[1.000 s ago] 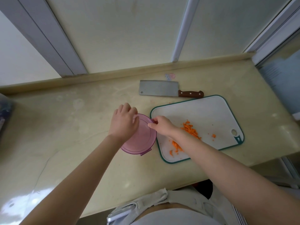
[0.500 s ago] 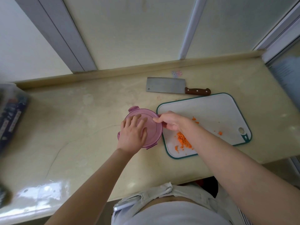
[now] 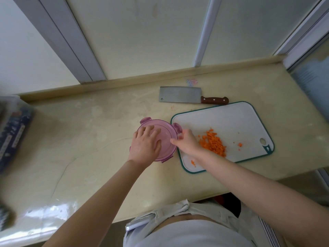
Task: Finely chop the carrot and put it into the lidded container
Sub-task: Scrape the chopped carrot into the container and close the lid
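Orange chopped carrot (image 3: 212, 144) is piled on the board (image 3: 231, 122); the lidded container (image 3: 165, 129) is pressed by the left hand (image 3: 145, 147), its clip pinched by right hand (image 3: 187, 143) fingers (image 3: 175, 140); transfer remains.

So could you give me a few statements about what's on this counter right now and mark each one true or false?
1. The chopped carrot lies in a pile on the cutting board. True.
2. The cleaver is in the right hand. False: it lies on the counter behind the board, untouched.
3. The left hand rests flat on the pink lid. True.
4. The container is open and full of carrot. False: its lid is still on.
5. The right hand's fingers are at the lid's edge beside a clasp. True.
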`<action>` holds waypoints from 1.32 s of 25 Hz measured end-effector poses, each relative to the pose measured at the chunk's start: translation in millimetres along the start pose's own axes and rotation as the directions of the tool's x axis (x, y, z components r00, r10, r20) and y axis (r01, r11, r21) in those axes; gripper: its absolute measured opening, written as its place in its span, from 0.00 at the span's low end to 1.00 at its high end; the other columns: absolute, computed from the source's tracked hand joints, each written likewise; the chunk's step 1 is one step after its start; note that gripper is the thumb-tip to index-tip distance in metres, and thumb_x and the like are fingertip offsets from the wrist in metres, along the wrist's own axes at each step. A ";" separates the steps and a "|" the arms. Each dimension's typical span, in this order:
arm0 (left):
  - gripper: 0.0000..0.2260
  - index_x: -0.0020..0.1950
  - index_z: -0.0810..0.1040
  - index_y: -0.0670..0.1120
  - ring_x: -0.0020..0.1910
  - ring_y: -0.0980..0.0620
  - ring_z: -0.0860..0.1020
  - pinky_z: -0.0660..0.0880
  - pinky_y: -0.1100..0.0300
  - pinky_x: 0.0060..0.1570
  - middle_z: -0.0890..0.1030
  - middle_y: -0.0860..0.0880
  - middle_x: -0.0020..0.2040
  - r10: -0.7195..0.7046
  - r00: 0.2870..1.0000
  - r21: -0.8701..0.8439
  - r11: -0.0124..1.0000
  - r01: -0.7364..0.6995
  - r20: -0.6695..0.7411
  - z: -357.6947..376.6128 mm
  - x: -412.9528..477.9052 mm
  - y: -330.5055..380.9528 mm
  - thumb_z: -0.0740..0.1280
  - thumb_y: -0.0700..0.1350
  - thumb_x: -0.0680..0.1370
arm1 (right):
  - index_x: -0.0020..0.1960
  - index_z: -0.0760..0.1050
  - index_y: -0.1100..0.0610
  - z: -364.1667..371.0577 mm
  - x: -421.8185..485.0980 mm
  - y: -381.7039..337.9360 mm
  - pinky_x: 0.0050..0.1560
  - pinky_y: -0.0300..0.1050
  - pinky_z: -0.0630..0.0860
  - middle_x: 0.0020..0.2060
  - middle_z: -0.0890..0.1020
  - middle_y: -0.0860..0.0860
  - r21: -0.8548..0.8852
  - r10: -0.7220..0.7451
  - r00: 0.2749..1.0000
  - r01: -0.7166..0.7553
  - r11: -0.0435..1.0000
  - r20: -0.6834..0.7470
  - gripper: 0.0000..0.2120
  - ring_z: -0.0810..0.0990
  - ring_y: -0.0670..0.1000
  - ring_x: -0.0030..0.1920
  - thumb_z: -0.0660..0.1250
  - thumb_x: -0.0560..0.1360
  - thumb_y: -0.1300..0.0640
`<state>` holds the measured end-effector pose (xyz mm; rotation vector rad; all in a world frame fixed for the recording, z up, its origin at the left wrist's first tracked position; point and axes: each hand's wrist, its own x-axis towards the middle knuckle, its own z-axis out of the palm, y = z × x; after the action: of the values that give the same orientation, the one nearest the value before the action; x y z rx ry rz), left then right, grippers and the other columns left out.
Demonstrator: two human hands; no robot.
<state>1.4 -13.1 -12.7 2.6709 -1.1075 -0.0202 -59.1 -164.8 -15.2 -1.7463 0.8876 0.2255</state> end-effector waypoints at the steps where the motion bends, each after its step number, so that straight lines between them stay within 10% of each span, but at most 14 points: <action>1: 0.19 0.57 0.77 0.46 0.50 0.41 0.76 0.73 0.51 0.48 0.78 0.45 0.53 0.007 1.000 -0.023 1.000 -0.007 0.004 -1.1 0.0 -1.5 0.56 0.51 0.72 | 0.61 0.72 0.65 4.0 -10.1 8.0 0.49 0.42 0.76 0.55 0.80 0.57 0.122 0.102 0.992 -0.110 0.986 0.068 0.19 0.79 0.54 0.50 0.70 0.74 0.57; 4: 0.19 0.57 0.75 0.45 0.53 0.42 0.75 0.72 0.52 0.50 0.77 0.45 0.56 0.026 1.000 -0.017 1.000 -0.026 0.007 -0.3 -3.4 -5.5 0.55 0.51 0.73 | 0.54 0.75 0.63 15.4 -37.9 14.6 0.42 0.38 0.78 0.46 0.81 0.56 0.438 0.294 0.903 -0.412 0.799 0.313 0.11 0.80 0.50 0.43 0.68 0.76 0.57; 8: 0.15 0.54 0.75 0.43 0.54 0.41 0.75 0.72 0.51 0.51 0.77 0.42 0.58 0.023 0.999 0.049 0.999 -0.022 -0.027 9.4 -10.5 -2.8 0.55 0.49 0.75 | 0.50 0.75 0.61 28.8 -46.9 13.4 0.39 0.36 0.77 0.39 0.80 0.54 0.578 0.288 0.910 -0.413 0.704 0.299 0.07 0.78 0.48 0.37 0.63 0.79 0.57; 19: 0.16 0.56 0.74 0.42 0.57 0.37 0.74 0.71 0.45 0.53 0.76 0.39 0.60 -0.030 1.000 -0.031 0.999 0.030 -0.009 11.1 -11.7 5.4 0.53 0.48 0.75 | 0.35 0.70 0.58 38.0 -50.4 10.1 0.34 0.38 0.65 0.28 0.74 0.51 0.366 0.268 0.960 -0.280 0.887 0.086 0.18 0.70 0.48 0.30 0.57 0.82 0.51; 28: 0.23 0.62 0.72 0.42 0.63 0.37 0.68 0.65 0.44 0.61 0.70 0.39 0.65 -0.005 0.997 -0.063 0.998 0.010 0.080 7.2 -12.4 3.6 0.47 0.53 0.77 | 0.52 0.76 0.68 19.8 -49.0 12.1 0.23 0.35 0.66 0.42 0.84 0.59 0.110 0.185 0.981 -0.191 0.975 0.063 0.17 0.80 0.53 0.38 0.67 0.76 0.53; 33: 0.26 0.63 0.69 0.47 0.62 0.44 0.65 0.59 0.50 0.63 0.68 0.42 0.63 0.177 0.982 -0.143 0.976 -0.167 0.060 2.1 -27.1 -3.9 0.50 0.63 0.76 | 0.37 0.75 0.60 10.6 -54.7 6.0 0.24 0.36 0.63 0.38 0.82 0.61 0.179 0.108 0.993 -0.113 0.977 0.037 0.11 0.77 0.53 0.34 0.66 0.77 0.58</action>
<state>-15.4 8.0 -17.9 2.4632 -1.3066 -0.1572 -98.5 -131.5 6.8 -1.5243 0.9567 0.2339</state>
